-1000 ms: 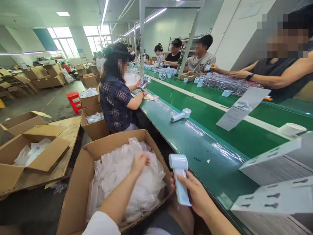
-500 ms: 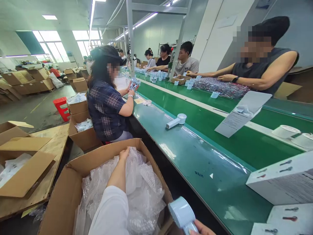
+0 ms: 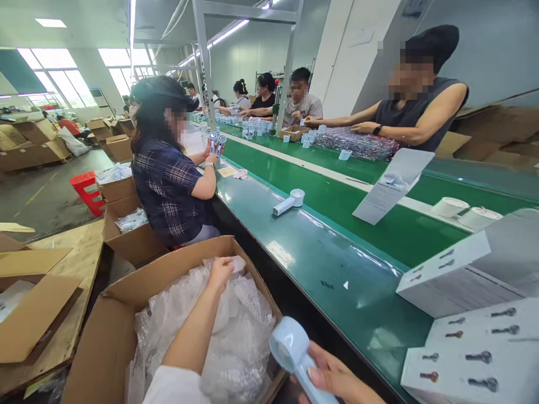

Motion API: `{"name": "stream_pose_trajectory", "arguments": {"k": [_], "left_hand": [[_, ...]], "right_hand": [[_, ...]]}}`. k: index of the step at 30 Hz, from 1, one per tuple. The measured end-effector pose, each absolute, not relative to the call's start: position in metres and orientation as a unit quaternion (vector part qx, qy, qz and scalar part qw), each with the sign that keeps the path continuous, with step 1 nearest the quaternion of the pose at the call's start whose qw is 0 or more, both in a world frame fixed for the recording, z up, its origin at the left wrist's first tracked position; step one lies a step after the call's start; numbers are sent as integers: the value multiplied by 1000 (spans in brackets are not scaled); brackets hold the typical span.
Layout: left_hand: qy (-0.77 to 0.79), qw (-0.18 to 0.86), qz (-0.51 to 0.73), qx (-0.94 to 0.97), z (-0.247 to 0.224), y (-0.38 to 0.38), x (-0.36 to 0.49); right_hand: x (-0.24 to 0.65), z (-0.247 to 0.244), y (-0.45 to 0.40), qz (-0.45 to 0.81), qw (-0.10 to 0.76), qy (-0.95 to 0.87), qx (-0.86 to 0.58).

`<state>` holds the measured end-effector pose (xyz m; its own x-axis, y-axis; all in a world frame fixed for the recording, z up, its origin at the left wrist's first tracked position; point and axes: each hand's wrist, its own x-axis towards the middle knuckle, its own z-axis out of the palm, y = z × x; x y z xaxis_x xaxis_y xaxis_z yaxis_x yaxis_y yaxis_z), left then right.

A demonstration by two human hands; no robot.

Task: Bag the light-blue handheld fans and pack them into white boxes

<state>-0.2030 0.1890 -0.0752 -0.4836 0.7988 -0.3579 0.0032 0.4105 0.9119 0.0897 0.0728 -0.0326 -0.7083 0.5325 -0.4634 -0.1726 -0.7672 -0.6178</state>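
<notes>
My right hand (image 3: 337,373) grips the handle of a light blue handheld fan (image 3: 289,343), its round head tilted up and to the left, near the bench edge. My left hand (image 3: 219,275) reaches into a large open cardboard carton (image 3: 99,336) full of clear bubble-wrap bags (image 3: 238,348). Its fingers are closed on the corner of one bubble-wrap bag (image 3: 238,264) at the top of the heap. A second light blue fan (image 3: 289,203) lies on the green bench (image 3: 303,269) ahead.
White printed boxes (image 3: 467,359) stand at the right. An open white box (image 3: 391,188) and two white rolls (image 3: 450,207) are along the green conveyor (image 3: 332,196). A co-worker (image 3: 168,179) sits just beyond the carton, holding fans; another person (image 3: 421,101) works across the belt.
The right hand has brought the fan further into view, up and to the left. My left hand has lifted slightly, with a bag's corner now showing at its fingers. The view has swung right.
</notes>
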Motion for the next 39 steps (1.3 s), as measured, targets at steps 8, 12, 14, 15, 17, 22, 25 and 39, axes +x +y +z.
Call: {"name": "stream_pose_trajectory", "arguments": {"k": [8, 12, 14, 15, 17, 22, 25, 39], "left_hand": [[552, 480, 571, 372, -57, 40, -127], [596, 450, 605, 275, -65, 11, -123], [611, 427, 604, 281, -68, 3, -121], [609, 422, 590, 322, -68, 0, -118], [587, 429, 535, 432, -66, -4, -113], [558, 534, 525, 359, -57, 2, -106], [550, 558, 563, 262, -52, 11, -106], [557, 287, 504, 594, -28, -3, -119]], "right_hand": [[38, -26, 85, 903, 156, -302, -262], [49, -41, 69, 893, 157, -311, -284], [58, -45, 60, 887, 169, -319, -288], [62, -46, 56, 885, 175, -322, -287], [69, -46, 52, 884, 179, -329, -278], [84, -38, 56, 889, 149, -352, -251], [93, -33, 56, 885, 152, -362, -252], [100, -19, 33, 867, 148, -339, -334]]}}
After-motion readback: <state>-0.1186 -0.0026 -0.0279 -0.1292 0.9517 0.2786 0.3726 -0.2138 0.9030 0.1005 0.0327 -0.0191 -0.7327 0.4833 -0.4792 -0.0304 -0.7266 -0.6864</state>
